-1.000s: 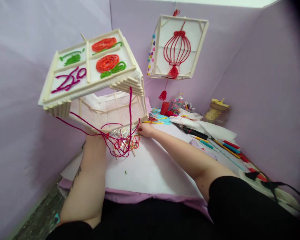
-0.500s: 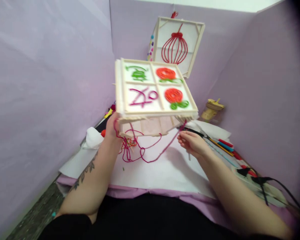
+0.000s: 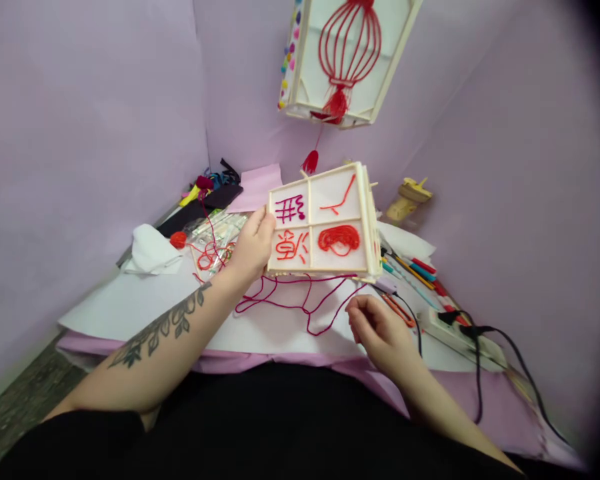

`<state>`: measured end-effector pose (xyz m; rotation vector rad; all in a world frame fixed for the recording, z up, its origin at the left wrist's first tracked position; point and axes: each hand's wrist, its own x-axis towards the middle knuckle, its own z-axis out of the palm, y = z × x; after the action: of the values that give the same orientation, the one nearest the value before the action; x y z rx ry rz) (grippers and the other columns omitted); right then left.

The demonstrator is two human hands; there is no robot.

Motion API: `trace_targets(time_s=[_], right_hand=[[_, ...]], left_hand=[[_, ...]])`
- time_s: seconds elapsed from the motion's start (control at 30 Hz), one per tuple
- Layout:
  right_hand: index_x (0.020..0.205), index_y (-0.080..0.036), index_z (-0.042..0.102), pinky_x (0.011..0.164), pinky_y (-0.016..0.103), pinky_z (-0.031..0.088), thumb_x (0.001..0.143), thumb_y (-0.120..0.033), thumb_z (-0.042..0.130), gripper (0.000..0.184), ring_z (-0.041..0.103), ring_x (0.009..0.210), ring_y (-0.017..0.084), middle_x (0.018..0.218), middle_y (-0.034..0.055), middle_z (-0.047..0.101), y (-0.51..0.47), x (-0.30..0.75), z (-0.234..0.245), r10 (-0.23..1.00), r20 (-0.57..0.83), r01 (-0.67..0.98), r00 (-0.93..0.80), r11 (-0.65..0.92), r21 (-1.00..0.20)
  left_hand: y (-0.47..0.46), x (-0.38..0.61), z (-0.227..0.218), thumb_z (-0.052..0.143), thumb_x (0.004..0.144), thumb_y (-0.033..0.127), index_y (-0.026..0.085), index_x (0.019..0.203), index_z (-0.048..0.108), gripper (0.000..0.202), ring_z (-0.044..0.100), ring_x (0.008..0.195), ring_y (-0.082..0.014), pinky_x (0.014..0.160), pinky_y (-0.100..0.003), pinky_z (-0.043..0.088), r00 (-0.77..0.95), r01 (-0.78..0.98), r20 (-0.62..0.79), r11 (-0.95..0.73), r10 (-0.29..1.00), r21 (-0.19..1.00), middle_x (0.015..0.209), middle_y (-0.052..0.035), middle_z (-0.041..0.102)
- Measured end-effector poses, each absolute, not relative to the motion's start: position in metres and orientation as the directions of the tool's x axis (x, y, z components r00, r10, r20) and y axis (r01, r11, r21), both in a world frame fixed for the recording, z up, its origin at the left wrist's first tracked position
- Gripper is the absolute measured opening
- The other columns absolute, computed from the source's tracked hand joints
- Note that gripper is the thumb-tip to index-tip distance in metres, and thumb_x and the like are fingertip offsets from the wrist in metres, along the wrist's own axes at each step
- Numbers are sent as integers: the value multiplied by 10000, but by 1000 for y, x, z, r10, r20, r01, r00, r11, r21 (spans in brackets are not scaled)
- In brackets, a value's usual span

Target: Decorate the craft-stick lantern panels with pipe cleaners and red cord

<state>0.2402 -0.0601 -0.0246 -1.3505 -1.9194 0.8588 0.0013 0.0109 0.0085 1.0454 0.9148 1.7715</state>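
Note:
My left hand (image 3: 250,245) grips the left side of a box lantern of wooden sticks (image 3: 323,223). The face turned to me has a grid of panels with red and magenta yarn figures. The lantern rests low over the white paper (image 3: 145,300) on the table. A magenta yarn strand (image 3: 300,300) trails from under it in loops. My right hand (image 3: 377,330) hovers below the lantern's right corner, fingers curled, near the yarn's end; whether it holds the yarn I cannot make out.
A second lantern with a red yarn drawing (image 3: 347,53) hangs at the back. Coloured pens (image 3: 420,270) lie at the right, beside a power strip with a black cable (image 3: 460,330). Loose red yarn and a clear bag (image 3: 215,243) lie at the left, with a white cloth (image 3: 150,250).
The lantern came down from above the table and turned, so another face with red and magenta figures shows. My right hand drew back toward me. The view tipped downward.

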Motion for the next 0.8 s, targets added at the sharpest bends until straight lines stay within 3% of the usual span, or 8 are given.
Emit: trace_targets(time_s=[0.07, 0.17, 0.23, 0.33, 0.43, 0.6, 0.73, 0.8], right_hand=[[825, -278, 554, 506, 310, 445, 886, -342, 501, 103, 548, 512, 173, 619, 4, 575, -74, 240, -16, 917, 310, 576, -250, 398, -714], [883, -314, 560, 568, 356, 479, 877, -281, 514, 57, 586, 577, 204, 682, 19, 590, -87, 248, -8, 781, 623, 639, -42, 500, -584], [909, -306, 566, 612, 367, 494, 872, -260, 520, 75, 608, 628, 212, 737, 35, 614, -85, 254, -8, 709, 705, 711, -23, 507, -487], [852, -261, 601, 637, 357, 516, 868, -263, 504, 98, 638, 669, 218, 767, 62, 661, -65, 254, -19, 756, 554, 759, -350, 575, -305], [820, -224, 633, 708, 407, 539, 882, -273, 456, 194, 665, 768, 262, 821, 110, 690, -33, 237, -34, 777, 443, 773, -446, 585, -247], [1067, -213, 648, 1063, 507, 393, 867, -295, 514, 254, 494, 1261, 304, 1240, 136, 620, 11, 201, -46, 760, 474, 730, -443, 613, -301], [1095, -215, 634, 996, 461, 456, 897, -302, 582, 222, 559, 1165, 254, 1207, 94, 628, 24, 186, -44, 840, 385, 740, -382, 528, -418], [1158, -158, 607, 930, 404, 502, 941, -381, 529, 321, 606, 1036, 192, 1192, 94, 604, 24, 183, -42, 833, 358, 711, -422, 549, -440]], left_hand=[[10, 3, 9, 545, 877, 339, 216, 1076, 632, 250, 657, 1030, -230, 908, -370, 524, -243, -283, 319, -382, 916, 880, 1036, -55, 708], [10, 4, 9, 544, 885, 333, 205, 1076, 631, 246, 622, 1103, -235, 963, -373, 496, -222, -242, 358, -407, 907, 881, 1065, -62, 704], [10, 4, 9, 535, 894, 327, 198, 1080, 631, 246, 600, 1141, -238, 991, -381, 478, -220, -231, 371, -418, 902, 879, 1082, -67, 700], [11, 4, 9, 524, 903, 319, 191, 1091, 629, 250, 582, 1167, -246, 1013, -397, 460, -222, -225, 378, -424, 899, 877, 1104, -73, 693], [11, 5, 8, 520, 908, 318, 194, 1088, 627, 244, 586, 1157, -243, 1011, -391, 462, -223, -213, 380, -426, 898, 880, 1109, -68, 690], [11, 6, 7, 510, 917, 340, 197, 1079, 616, 241, 606, 1124, -237, 994, -384, 476, -219, -206, 397, -440, 891, 874, 1100, -61, 688], [13, 6, 6, 508, 917, 348, 191, 1104, 610, 264, 595, 1139, -249, 1001, -397, 471, -201, -175, 413, -448, 888, 877, 1095, -66, 689], [13, 6, 6, 501, 921, 350, 189, 1105, 610, 267, 594, 1139, -252, 998, -401, 474, -200, -172, 405, -439, 892, 882, 1084, -67, 690]])
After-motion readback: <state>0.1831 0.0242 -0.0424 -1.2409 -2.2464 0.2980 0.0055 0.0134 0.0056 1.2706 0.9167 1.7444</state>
